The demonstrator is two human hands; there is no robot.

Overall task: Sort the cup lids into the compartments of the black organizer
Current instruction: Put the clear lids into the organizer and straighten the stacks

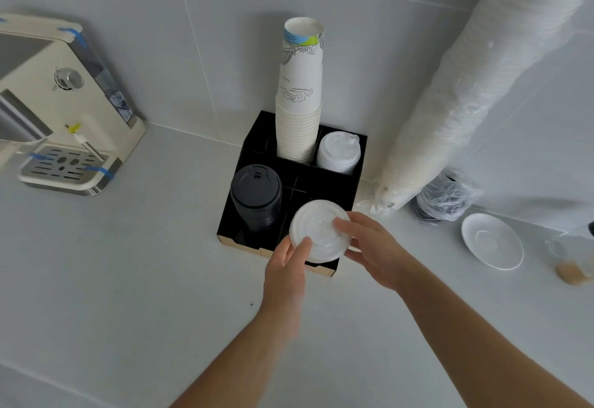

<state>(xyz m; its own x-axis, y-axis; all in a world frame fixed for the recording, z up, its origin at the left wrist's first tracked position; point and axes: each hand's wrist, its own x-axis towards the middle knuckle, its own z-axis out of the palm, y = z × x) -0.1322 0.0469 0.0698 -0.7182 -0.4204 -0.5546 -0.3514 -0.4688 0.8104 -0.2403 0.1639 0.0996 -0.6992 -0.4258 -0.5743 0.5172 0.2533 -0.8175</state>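
The black organizer (pixel 324 179) stands on the counter against the tiled wall. A stack of black lids (pixel 256 197) fills its front left compartment. White domed lids (pixel 338 152) sit in the back right one, and a tall stack of paper cups (pixel 300 92) rises from the back middle. Over the front right compartment I hold a stack of flat white lids (pixel 318 230) with both hands. My left hand (pixel 289 263) grips its near edge with the thumb on top. My right hand (pixel 369 246) holds its right side.
A cream coffee machine (pixel 64 111) stands at the left. A long sleeve of white cups in plastic (pixel 466 86) leans against the wall at the right, above a bagged dark stack (pixel 446 197). A white saucer (pixel 491 240) and a glass (pixel 575 259) lie at the far right.
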